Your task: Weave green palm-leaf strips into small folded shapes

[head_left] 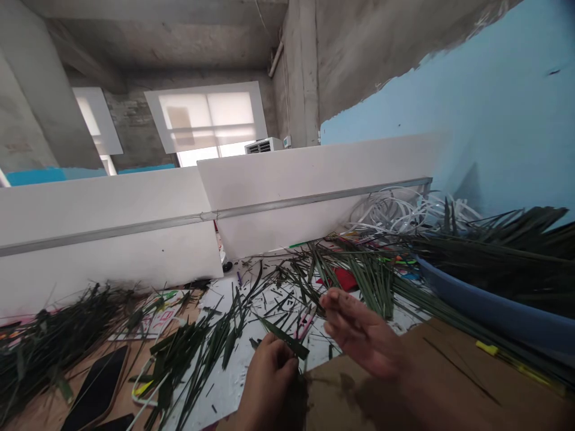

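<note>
My left hand (272, 374) is closed, its thumb and fingers pinching a short strip of green leaf (285, 338). The strip slants from upper left to lower right across the fingertips. To its right, my right hand (362, 332) is raised with the palm turned partly up. Its fingers are loosely bent, and nothing shows in them. Behind both hands, a slim pink and white object (305, 322) lies on a white sheet (224, 383) strewn with leaf scraps. Long green leaf strips (372, 281) lie just beyond the right hand.
Brown cardboard (341, 395) lies under the hands. On the right are a blue basin (485, 305) of dark leaves and a yellow tool (487, 347). Leaf heaps (58, 335), a phone (96, 389) and a white cable (135, 389) lie left. White plastic strips (390, 206) sit behind, near a white panel (291, 179).
</note>
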### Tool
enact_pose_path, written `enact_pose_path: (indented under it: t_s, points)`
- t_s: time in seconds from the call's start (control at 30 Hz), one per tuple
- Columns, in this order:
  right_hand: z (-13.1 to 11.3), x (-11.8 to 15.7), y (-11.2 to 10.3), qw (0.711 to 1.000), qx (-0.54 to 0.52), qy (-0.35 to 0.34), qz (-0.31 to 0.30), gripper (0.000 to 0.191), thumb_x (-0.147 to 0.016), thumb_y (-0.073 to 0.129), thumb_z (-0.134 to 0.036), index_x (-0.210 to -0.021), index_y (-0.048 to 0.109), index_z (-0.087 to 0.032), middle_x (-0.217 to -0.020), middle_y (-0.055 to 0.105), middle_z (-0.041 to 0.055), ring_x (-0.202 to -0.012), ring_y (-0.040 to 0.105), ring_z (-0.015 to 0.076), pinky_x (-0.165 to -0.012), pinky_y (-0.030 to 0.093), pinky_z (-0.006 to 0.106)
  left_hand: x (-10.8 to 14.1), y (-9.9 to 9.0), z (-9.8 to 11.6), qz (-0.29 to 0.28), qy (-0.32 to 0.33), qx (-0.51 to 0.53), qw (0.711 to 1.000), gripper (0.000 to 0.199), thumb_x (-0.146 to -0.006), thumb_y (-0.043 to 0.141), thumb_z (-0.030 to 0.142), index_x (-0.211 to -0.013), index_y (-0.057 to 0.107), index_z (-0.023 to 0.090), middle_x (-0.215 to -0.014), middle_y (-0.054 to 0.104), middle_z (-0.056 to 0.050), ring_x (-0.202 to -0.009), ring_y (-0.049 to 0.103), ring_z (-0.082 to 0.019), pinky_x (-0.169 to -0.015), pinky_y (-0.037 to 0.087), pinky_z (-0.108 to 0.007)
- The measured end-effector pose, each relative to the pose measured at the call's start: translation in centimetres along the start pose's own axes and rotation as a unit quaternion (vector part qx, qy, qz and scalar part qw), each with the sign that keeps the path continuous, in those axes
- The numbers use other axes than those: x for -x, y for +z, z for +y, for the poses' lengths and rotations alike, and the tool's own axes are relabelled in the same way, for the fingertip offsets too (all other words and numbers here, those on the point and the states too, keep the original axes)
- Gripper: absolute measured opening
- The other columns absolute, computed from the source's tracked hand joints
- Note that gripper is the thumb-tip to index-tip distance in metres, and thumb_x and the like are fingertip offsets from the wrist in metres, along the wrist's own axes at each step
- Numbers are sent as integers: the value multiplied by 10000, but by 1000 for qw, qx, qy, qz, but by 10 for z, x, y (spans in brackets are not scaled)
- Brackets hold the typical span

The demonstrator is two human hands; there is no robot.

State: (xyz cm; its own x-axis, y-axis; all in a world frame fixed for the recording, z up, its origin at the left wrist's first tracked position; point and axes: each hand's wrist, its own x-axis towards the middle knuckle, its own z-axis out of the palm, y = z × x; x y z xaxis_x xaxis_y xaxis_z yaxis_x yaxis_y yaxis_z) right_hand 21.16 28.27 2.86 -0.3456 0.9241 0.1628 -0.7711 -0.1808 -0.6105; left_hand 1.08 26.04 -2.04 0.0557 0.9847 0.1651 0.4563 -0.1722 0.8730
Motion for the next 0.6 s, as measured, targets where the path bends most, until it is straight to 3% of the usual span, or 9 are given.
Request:
enact_pose_path:
  t_s: [0.1, 0.2, 0.27, 0.37, 0.43, 0.5, 0.6]
  points:
    - [-8, -6, -3, 996, 42, -62, 41, 313, -654, 935, -329, -841, 718, -204, -1027, 735, 31, -464, 236, 18, -476, 318, 169, -2, -1, 1, 7, -5, 67, 998, 181, -720, 635, 295, -597, 533, 210, -757, 529, -19, -735, 538, -199, -672, 398, -296]
    - [7, -13, -12, 983, 161, -28, 85, 326, -650, 916, -369, -835, 704, -204, -857, 693, 6, -502, 335, 54, -469, 270, 190, -2, -1, 7, 26, -4, 122, 992, 207, -714, 659, 335, -602, 544, 204, -743, 518, -19, -723, 528, -196, -668, 391, -300]
    - [25, -15, -19, 961, 269, -2, 67, 295, -659, 885, -375, -811, 710, -193, -710, 618, -22, -499, 343, 74, -469, 244, 218, 0, 0, 11, 27, -6, 130, 991, 228, -702, 678, 342, -585, 541, 202, -729, 520, -22, -713, 525, -197, -665, 391, -302]
    - [46, -13, -23, 927, 374, -9, 9, 205, -683, 828, -322, -791, 711, -192, -766, 642, 2, -667, 509, 147, -604, 370, 260, 1, 3, 14, 22, -4, 130, 991, 265, -702, 698, 357, -559, 542, 198, -719, 516, -25, -709, 517, -198, -667, 391, -306]
    - [52, -10, -23, 905, 424, -24, 6, 177, -710, 792, -318, -721, 674, -187, -714, 611, -4, -705, 521, 169, -653, 386, 280, 1, 3, 12, 21, -5, 139, 990, 275, -693, 716, 373, -557, 560, 192, -716, 514, -25, -703, 504, -194, -661, 383, -304]
    - [52, -8, -23, 896, 443, -35, 14, 198, -748, 755, -341, -704, 641, -185, -673, 578, -12, -677, 504, 165, -628, 379, 279, -1, 2, 9, 17, -13, 165, 986, 283, -680, 738, 395, -572, 576, 189, -691, 517, -20, -688, 488, -188, -652, 373, -302]
    - [50, -8, -24, 904, 426, -33, 23, 234, -772, 725, -390, -725, 622, -184, -678, 571, -11, -631, 488, 152, -556, 373, 261, -4, 0, 4, 13, -28, 221, 975, 331, -664, 777, 441, -598, 567, 194, -646, 539, -11, -678, 479, -184, -661, 375, -301]
